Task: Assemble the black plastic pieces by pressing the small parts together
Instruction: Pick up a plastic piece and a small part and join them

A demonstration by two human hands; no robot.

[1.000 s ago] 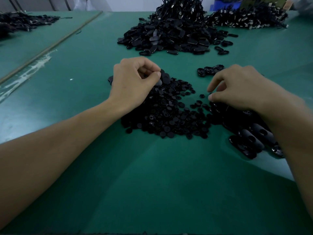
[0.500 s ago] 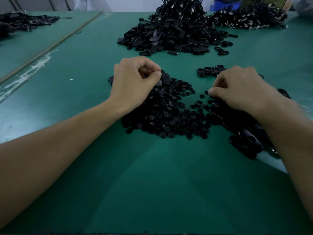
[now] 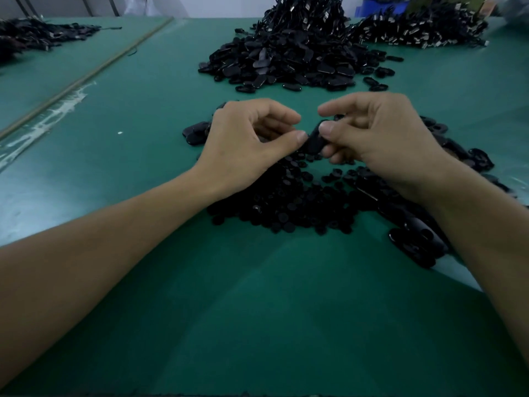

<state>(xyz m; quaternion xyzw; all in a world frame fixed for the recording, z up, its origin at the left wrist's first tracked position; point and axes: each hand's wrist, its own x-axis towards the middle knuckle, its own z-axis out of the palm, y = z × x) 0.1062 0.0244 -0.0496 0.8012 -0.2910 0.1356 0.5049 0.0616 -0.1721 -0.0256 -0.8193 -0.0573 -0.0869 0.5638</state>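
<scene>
My right hand [image 3: 380, 138] pinches an oval black plastic piece [image 3: 315, 141] between thumb and fingers, lifted just above the heap. My left hand [image 3: 246, 144] meets it from the left, its thumb tip touching the piece's left edge and its fingers curled; whether a small part sits under those fingers is hidden. Below both hands lies a heap of small round black parts [image 3: 286, 202] on the green table [image 3: 257, 310]. A row of larger oval black pieces [image 3: 415, 239] lies under my right forearm.
A big pile of oval black pieces [image 3: 286, 61] topped with black cords fills the far middle. Another pile with metal tips [image 3: 423, 30] sits far right, and a dark pile [image 3: 37, 35] far left. A few oval pieces [image 3: 197, 133] lie left of my left hand.
My right hand lifted an oval piece from the right-hand pieces and moved left to the middle. My left hand shifted slightly right and now meets that piece.
</scene>
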